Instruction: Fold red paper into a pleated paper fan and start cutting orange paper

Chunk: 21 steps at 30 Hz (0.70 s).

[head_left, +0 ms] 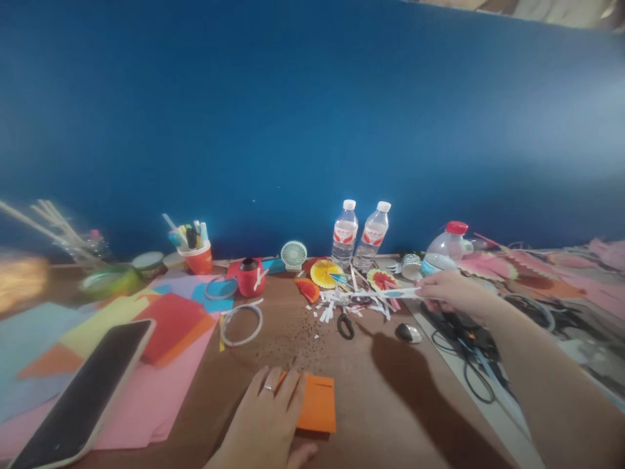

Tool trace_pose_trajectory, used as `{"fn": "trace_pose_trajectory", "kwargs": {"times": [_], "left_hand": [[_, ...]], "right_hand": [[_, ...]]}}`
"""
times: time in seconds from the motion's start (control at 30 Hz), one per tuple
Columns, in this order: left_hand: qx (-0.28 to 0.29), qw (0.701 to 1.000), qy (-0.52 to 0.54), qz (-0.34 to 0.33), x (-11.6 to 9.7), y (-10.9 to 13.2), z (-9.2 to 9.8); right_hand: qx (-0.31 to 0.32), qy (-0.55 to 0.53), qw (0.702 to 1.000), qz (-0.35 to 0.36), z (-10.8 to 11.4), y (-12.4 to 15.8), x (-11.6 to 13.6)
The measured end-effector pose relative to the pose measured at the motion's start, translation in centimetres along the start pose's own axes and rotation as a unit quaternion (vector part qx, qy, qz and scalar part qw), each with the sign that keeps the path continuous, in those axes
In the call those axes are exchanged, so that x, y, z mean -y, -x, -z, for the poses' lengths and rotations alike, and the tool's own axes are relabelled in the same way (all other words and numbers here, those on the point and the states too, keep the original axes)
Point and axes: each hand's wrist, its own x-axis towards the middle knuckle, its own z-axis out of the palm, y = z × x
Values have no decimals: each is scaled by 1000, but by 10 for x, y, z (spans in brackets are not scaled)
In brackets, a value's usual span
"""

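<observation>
My left hand (pixel 273 413), with a ring on one finger, lies flat on a small piece of folded orange paper (pixel 318 405) at the front of the table. Its fingers are stretched out. Farther off to the right, my right hand (pixel 452 291) is closed on one end of a long white strip (pixel 383 294) with a bluish patch. The strip reaches left over a heap of white paper scraps (pixel 329 305). Black-handled scissors (pixel 346 327) lie by the heap, their blades partly hidden. Yellow and orange pleated paper fans (pixel 326 273) sit behind the scraps.
Two water bottles (pixel 344 231) stand by the blue wall. A big red-capped bottle (pixel 445 249) is beyond my right hand. Coloured paper sheets (pixel 141 407) and a phone (pixel 85 397) lie left. A mouse (pixel 409 333), a tape roll (pixel 243 326) and a pen cup (pixel 198 259) are around.
</observation>
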Motion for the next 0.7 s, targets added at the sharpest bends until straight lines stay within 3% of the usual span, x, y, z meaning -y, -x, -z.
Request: {"fn": "trace_pose_trajectory", "kwargs": {"times": [0.13, 0.27, 0.43, 0.6, 0.7], "left_hand": [[12, 1000, -3, 5, -2, 0, 3], [0, 1000, -22, 8, -1, 2, -2], [-56, 996, -60, 18, 5, 3, -14], [-38, 998, -32, -36, 6, 3, -13], [-26, 999, -29, -25, 3, 3, -8]], "right_hand": [[-32, -15, 999, 27, 9, 11, -7], [-78, 9, 991, 107, -6, 20, 2], [-48, 1, 984, 173, -59, 16, 18], [-66, -70, 974, 206, -123, 4, 16], [-31, -121, 971, 202, -150, 4, 12]]}}
